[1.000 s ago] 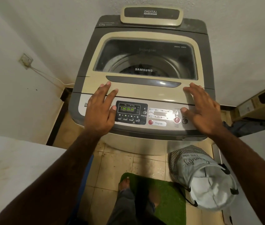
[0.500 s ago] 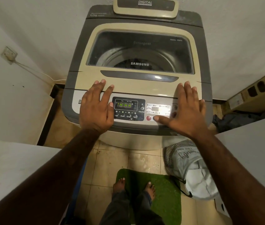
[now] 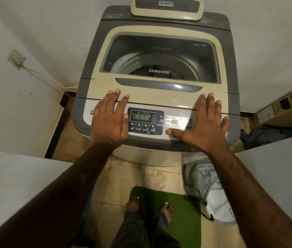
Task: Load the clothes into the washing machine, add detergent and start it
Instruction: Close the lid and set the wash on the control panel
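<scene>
A beige and grey top-loading washing machine (image 3: 159,97) stands in front of me with its glass lid shut; dark clothes (image 3: 141,71) show in the drum through the window. The control panel (image 3: 146,122) is lit, with green digits on its display. My left hand (image 3: 110,119) lies flat and empty on the panel's left end, fingertips on the lid edge. My right hand (image 3: 204,124) lies flat on the right end, and its thumb presses the red button (image 3: 167,131).
A grey and white laundry bag (image 3: 207,185) sags on the tiled floor at the machine's right foot. My bare feet stand on a green mat (image 3: 182,212). White walls close in on both sides. A wall socket (image 3: 17,59) and cable are at the left.
My right hand slid left along the panel, and its thumb went from the round buttons at the right to the red button. My left hand stayed put. The camera moved closer.
</scene>
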Tool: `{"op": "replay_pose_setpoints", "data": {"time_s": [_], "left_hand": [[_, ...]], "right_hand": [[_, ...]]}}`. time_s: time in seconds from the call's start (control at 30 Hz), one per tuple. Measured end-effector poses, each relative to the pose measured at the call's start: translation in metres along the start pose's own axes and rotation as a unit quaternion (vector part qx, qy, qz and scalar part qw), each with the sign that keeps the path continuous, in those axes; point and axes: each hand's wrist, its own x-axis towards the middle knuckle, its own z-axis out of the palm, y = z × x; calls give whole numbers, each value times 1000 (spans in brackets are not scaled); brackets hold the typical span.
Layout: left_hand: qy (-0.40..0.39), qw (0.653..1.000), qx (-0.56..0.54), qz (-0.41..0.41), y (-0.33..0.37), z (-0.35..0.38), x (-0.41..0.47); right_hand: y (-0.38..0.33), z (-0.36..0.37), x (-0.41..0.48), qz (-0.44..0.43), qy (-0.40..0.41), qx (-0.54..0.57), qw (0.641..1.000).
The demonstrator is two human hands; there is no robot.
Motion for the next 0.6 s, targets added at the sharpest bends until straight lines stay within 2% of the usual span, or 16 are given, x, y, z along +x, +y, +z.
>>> {"op": "replay_pose_setpoints", "data": {"time_s": [0.43,0.6], "left_hand": [[-15,1000,-6,-2,4,-4,2],[-10,1000,-1,0,2,-2,2]], "right_hand": [[-12,-10,1,34,-17,20,999],[-9,-9,0,23,-19,30,999]]}}
